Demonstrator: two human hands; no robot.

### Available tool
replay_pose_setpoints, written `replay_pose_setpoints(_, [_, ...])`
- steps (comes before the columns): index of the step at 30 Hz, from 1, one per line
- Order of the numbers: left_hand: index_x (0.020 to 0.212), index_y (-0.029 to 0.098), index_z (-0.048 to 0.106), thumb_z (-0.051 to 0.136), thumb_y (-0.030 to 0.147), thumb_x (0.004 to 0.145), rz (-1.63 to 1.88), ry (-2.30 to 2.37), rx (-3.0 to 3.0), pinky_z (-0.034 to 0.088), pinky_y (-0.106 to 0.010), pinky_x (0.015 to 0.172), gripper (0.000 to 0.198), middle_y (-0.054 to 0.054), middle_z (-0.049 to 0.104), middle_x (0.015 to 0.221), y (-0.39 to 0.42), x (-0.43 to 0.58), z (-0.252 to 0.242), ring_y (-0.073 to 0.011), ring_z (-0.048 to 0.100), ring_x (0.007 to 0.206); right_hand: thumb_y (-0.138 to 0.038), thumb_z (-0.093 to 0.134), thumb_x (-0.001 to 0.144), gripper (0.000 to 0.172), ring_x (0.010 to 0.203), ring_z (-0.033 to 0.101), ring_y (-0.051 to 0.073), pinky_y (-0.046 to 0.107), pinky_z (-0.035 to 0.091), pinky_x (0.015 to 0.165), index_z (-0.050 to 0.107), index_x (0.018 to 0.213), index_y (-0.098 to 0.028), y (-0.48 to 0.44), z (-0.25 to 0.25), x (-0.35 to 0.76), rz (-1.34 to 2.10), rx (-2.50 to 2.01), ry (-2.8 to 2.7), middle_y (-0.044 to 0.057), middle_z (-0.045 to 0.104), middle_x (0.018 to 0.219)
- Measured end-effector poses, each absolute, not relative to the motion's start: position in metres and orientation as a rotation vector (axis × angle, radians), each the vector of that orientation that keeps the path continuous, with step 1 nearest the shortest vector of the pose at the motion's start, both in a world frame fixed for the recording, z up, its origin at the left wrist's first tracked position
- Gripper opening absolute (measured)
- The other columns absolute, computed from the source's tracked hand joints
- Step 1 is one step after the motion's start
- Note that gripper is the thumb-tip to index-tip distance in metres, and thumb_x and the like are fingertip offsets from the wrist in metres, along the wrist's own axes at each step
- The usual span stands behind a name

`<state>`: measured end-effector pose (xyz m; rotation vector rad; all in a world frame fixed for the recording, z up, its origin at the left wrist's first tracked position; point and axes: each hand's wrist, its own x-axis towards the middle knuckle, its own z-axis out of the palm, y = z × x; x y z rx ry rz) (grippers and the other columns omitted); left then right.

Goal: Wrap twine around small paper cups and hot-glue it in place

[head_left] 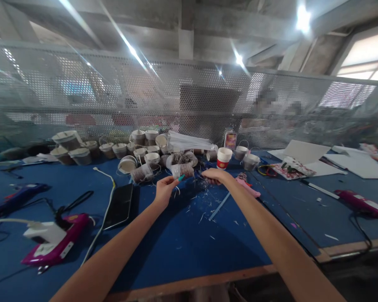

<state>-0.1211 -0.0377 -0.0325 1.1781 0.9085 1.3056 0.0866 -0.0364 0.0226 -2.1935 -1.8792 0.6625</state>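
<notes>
My left hand (164, 187) is raised over the blue table (176, 247), its fingers pinched together on something small I cannot make out. My right hand (214, 175) is closed, palm down, on a dark tangle of string or fibre that touches the table. Just beyond both hands lies a small cup wrapped in twine (182, 170) on its side. Thin pale offcuts (199, 197) are scattered on the cloth under and between my hands.
A heap of small twine-wrapped cups (138, 147) lines the back of the table under a perforated metal screen. A red and white paper cup (223, 158) stands by my right hand. A black phone (119, 205), a white cable, magenta glue guns (55, 245) and white sheets (305, 153) lie around.
</notes>
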Motion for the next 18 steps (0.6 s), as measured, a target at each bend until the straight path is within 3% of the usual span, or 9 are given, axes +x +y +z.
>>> replay_pose_setpoints(6, [0.073,0.010,0.066,0.077,0.035,0.047,1.270,0.950,1.185,0.025,-0.017,0.035,0.037,-0.001,0.060,0.057,-0.036,-0.121,-0.035,-0.0037,0.040,0.037,-0.022,0.044,0.074,0.024,0.053,0.058,0.015,0.023,0.043,0.049,0.058,0.057,-0.013,-0.059,0.044,0.106,0.705,-2.149,-1.905,0.007,0.063,0.059])
replay_pose_setpoints(12, [0.071,0.011,0.067,0.077,0.036,0.047,1.275,0.969,1.190,0.027,-0.018,0.036,0.037,-0.001,0.061,0.056,-0.039,-0.120,-0.033,-0.0059,0.044,0.040,-0.015,0.054,0.071,0.010,0.085,0.056,0.018,0.025,0.041,0.072,0.057,0.080,-0.013,-0.070,0.041,0.119,0.231,-1.924,-2.083,0.011,0.060,0.093])
replay_pose_setpoints(18, [0.065,0.011,0.067,0.079,0.035,0.042,1.309,0.913,1.167,0.034,-0.017,0.042,0.036,-0.002,0.063,0.057,-0.044,-0.118,-0.026,-0.0077,0.050,0.047,-0.003,0.060,0.059,0.040,0.086,0.051,0.018,0.025,0.040,0.068,0.053,0.096,-0.018,-0.073,0.019,0.113,0.239,-1.607,-2.621,0.006,0.056,0.096])
